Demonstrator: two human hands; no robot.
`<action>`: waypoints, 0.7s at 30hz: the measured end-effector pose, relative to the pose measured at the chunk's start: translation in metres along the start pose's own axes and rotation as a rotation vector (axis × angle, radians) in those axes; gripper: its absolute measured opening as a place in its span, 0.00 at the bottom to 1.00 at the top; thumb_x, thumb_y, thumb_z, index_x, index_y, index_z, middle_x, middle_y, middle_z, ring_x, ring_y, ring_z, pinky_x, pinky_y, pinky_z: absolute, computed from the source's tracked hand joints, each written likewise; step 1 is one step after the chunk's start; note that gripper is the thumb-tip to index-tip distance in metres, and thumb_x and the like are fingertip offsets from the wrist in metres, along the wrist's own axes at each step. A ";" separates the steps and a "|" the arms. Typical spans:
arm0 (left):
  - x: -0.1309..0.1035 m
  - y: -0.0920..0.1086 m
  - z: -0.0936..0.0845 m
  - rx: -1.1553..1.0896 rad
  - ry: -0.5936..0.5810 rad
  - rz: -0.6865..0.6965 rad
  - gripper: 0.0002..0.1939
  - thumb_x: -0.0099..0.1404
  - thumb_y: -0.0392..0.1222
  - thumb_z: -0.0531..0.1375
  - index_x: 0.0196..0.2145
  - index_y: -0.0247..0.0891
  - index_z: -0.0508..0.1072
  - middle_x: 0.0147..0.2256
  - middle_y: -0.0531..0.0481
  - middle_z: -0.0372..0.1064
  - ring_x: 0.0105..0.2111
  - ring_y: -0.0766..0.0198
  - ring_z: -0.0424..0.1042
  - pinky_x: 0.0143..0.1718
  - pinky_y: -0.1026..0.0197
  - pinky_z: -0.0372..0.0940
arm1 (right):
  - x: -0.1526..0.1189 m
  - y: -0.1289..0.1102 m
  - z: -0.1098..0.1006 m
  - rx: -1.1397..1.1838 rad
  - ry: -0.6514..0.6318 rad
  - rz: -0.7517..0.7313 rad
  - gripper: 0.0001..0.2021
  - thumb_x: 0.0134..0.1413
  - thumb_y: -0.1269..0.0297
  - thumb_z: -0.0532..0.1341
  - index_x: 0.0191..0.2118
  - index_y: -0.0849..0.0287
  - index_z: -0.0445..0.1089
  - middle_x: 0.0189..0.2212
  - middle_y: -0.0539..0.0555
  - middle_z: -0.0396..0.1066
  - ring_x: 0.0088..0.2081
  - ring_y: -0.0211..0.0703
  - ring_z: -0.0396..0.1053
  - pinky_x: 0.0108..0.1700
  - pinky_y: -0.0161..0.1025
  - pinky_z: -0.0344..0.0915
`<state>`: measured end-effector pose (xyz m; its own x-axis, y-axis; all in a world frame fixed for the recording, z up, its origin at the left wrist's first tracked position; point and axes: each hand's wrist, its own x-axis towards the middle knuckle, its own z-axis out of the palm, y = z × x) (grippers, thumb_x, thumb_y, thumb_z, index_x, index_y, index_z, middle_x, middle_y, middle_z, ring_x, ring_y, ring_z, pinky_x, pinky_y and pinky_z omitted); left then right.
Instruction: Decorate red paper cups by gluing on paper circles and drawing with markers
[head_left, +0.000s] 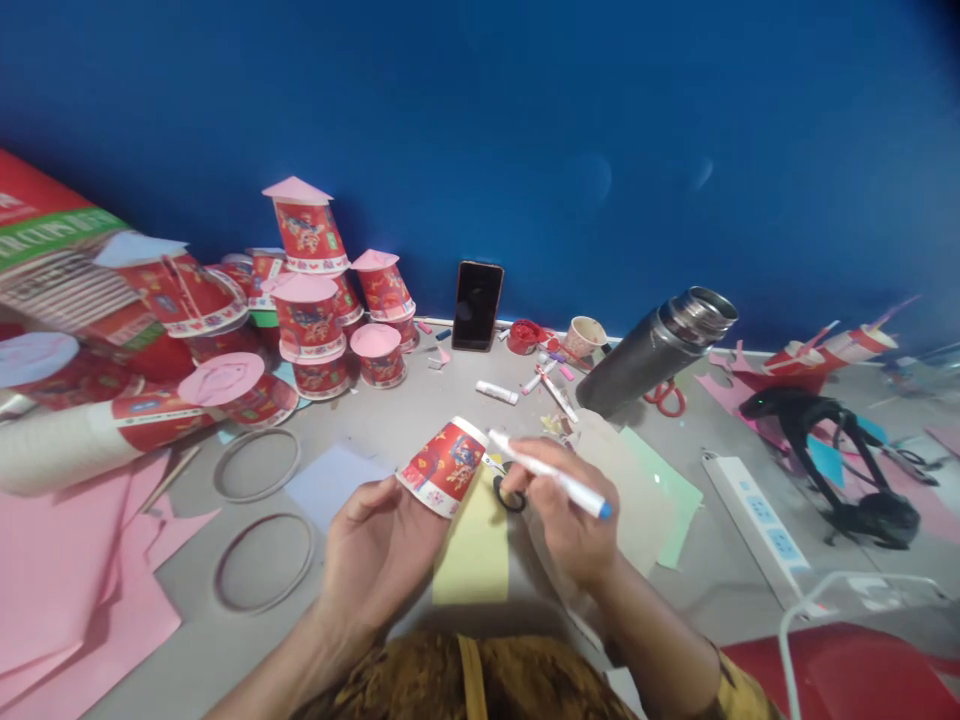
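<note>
In my left hand (pixel 382 550) rests a red printed paper cup (pixel 444 466), tilted, its white end turned up toward the right. My right hand (pixel 566 505) grips a white marker (pixel 559 478) with a blue end; its other end points at the cup's upper edge. Whether the marker touches the cup I cannot tell. Behind my right fingers lie black-handled scissors (pixel 510 492), partly hidden. Beneath the hands is a sheet of yellow paper (pixel 472 560), with blue paper (pixel 337 485) to its left.
Several red cups with pink paper tops (pixel 304 320) stand stacked at the back left. Pink sheets (pixel 52 560) and two rings (pixel 264 562) lie left. A phone (pixel 478 305) leans at the wall. Right are a dark flask (pixel 652 350) and a power strip (pixel 761 520).
</note>
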<state>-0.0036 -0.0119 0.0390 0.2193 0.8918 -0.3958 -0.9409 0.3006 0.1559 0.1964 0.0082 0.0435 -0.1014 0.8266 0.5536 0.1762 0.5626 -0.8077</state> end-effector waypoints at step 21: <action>0.008 -0.013 -0.011 0.242 0.025 0.019 0.25 0.59 0.39 0.62 0.54 0.34 0.81 0.47 0.40 0.85 0.58 0.38 0.80 0.69 0.35 0.67 | -0.003 0.006 0.025 -0.364 -0.002 -0.250 0.06 0.66 0.74 0.62 0.43 0.55 0.73 0.30 0.54 0.80 0.29 0.44 0.77 0.33 0.40 0.75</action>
<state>0.0072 -0.0122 0.0245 0.1924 0.8903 -0.4128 -0.8547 0.3587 0.3752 0.1734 0.0090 0.0321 -0.1868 0.6661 0.7221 0.4792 0.7034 -0.5249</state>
